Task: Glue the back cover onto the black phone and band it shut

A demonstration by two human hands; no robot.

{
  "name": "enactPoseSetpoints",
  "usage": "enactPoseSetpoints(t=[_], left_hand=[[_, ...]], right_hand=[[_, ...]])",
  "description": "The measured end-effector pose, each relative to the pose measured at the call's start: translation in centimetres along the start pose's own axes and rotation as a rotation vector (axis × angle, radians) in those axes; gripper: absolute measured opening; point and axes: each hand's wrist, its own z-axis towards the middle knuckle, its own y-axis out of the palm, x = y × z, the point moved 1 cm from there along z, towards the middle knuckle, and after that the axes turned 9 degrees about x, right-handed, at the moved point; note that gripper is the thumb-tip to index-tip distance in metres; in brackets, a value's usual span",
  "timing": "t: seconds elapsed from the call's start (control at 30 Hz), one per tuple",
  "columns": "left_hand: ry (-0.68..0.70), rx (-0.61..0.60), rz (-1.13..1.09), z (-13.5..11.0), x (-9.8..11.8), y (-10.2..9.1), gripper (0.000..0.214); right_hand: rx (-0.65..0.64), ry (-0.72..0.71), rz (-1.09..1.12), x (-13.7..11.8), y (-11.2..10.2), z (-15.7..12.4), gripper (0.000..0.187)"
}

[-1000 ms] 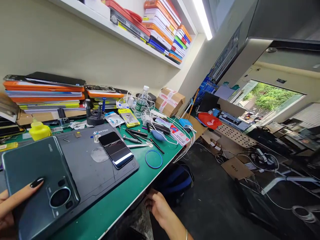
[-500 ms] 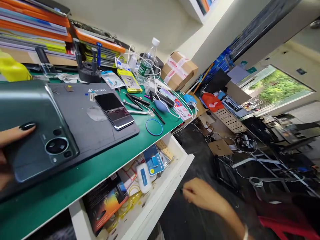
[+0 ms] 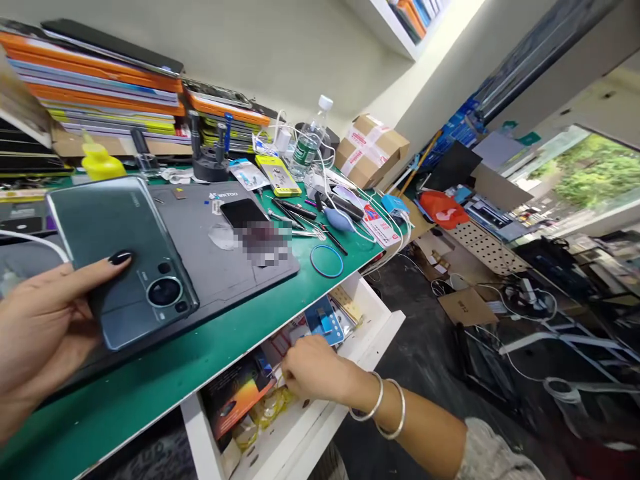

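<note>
Holding in the left hand [image 3: 45, 327] a dark green smartphone [image 3: 110, 220], glass-backed with a round camera ring. Fingers [image 3: 95, 272] clamped on it, index flat across the back, the rest hidden underneath. Held over the grey rubber work mat [image 3: 210, 267], camera end pointing away from the palm. Reaching with the right hand [image 3: 313, 370] into the open white drawer [image 3: 380, 337] under the green table [image 3: 165, 373]. Fingers curled together, tips buried among the contents, so cannot tell whether closed on anything.

Probably best to hold the phone level and pinched at both long edges while looking away from it. In the drawer, better to sift with the fingertips than to rake.

Just beyond the right fingers, a blue-and-white blister packet [image 3: 325, 321]. On the palm side, a dark box printed with an orange glow [image 3: 237, 393] and a coiled yellow cable [image 3: 273, 403], likely to snag. Above the knuckles, the table edge, close enough to knock. Beyond the left fingers, on the mat, a black phone lying face up [image 3: 243, 212]. Past that, a thin blue ring [image 3: 327, 261] and loose hand tools [image 3: 295, 213] near the table edge. At the right wrist, two silver bangles [image 3: 387, 407], apt to catch on the drawer rim.
</note>
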Motion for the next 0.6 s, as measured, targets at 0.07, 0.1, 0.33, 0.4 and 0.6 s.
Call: enactPoseSetpoints(t=[0.07,0.1,0.33,0.4,0.6], left_hand=[[-0.007,-0.004,-0.034,-0.9,0.5,0.4,0.034],[-0.018,0.005,-0.041,-1.3,0.8,0.7,0.034],[-0.114,-0.041,-0.04,-2.4,1.7,1.4,0.024],[-0.134,-0.09,-0.045,-2.2,1.3,1.0,0.023],[-0.21,-0.277,0.013,-1.9,0.3,0.7,0.042]], right_hand=[[0.068,0.009,0.13,1.0,-1.4,-0.7,0.007],[0.105,0.014,0.223,1.5,-2.0,-0.9,0.006],[0.08,0.087,1.232,3.3,-3.8,-0.6,0.023],[0.009,0.087,1.476,2.7,-4.0,-0.4,0.025],[-0.096,-0.132,1.91,0.5,-5.9,-0.6,0.037]])
